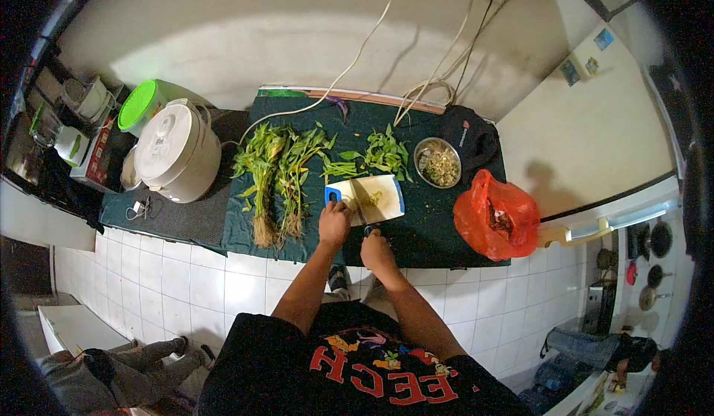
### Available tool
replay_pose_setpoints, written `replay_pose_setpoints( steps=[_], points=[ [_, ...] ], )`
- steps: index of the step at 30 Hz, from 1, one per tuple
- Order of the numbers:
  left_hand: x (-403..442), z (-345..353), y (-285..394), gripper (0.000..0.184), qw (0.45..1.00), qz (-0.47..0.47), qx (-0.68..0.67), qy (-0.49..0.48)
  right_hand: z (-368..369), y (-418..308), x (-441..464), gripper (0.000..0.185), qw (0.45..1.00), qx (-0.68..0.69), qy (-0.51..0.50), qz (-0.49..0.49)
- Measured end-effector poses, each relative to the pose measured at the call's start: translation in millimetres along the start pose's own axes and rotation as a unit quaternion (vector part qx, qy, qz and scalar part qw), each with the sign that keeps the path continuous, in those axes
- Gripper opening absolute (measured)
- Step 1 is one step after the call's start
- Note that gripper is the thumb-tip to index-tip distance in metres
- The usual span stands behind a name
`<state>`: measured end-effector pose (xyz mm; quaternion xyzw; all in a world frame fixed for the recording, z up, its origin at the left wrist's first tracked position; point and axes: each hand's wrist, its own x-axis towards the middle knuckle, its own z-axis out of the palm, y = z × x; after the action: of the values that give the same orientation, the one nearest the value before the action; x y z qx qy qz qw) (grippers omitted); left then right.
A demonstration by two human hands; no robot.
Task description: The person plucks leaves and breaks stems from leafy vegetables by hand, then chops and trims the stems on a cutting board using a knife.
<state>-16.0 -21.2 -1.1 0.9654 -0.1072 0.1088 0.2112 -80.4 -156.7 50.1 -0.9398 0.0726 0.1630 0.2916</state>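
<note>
A white cutting board (387, 206) with blue ends lies at the front of the dark green cloth, with small pale green pieces (372, 199) on it. My left hand (335, 221), fingers curled, is at the board's left front edge; what it holds is too small to make out. My right hand (377, 249) is closed round the dark handle of a knife (360, 210), whose blade reaches over the board. Cut green stems (341, 169) and loose leaves (387, 154) lie just behind the board. A metal bowl (437, 163) of chopped pieces stands to the right.
Rooted leafy bundles (260, 185) lie left of the board, near a white rice cooker (175, 152). A red plastic bag (497, 215) and a black bag (468, 137) are at the right. Purple vegetables (338, 106) and cables lie behind. Other people (111, 375) are below left and right.
</note>
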Motion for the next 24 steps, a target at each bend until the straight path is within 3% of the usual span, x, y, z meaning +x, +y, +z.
replay_pose_setpoints(
  steps=[5, 7, 8, 10, 14, 20, 24],
  points=[
    [-2, 7, -5, 0.014, 0.999, 0.007, 0.023, -0.027, 24, 11, -11, 0.031, 1.0, 0.026, 0.008, 0.014],
    [-4, 9, -6, 0.014, 0.999, 0.005, -0.031, 0.007, 24, 7, -15, 0.034, 0.995, 0.023, -0.024, 0.097],
    [-5, 11, -6, 0.014, 0.999, 0.005, -0.031, 0.007, 23, 6, -13, 0.035, 0.997, 0.001, -0.003, 0.071],
    [-3, 8, -3, 0.014, 0.99, -0.088, -0.108, 0.023, 15, 4, -5, 0.034, 0.999, 0.002, 0.003, 0.031],
    [6, 4, 0, 0.013, 0.988, -0.127, -0.09, 0.015, -2, -4, 0, 0.033, 0.997, -0.03, -0.006, -0.075],
    [13, -6, 1, 0.014, 0.961, -0.235, -0.146, -0.028, 30, 9, -2, 0.031, 0.996, -0.016, -0.027, 0.08],
    [13, -3, -1, 0.012, 0.961, -0.226, -0.157, -0.033, 4, -3, 3, 0.032, 1.0, 0.001, -0.006, 0.001]
  ],
)
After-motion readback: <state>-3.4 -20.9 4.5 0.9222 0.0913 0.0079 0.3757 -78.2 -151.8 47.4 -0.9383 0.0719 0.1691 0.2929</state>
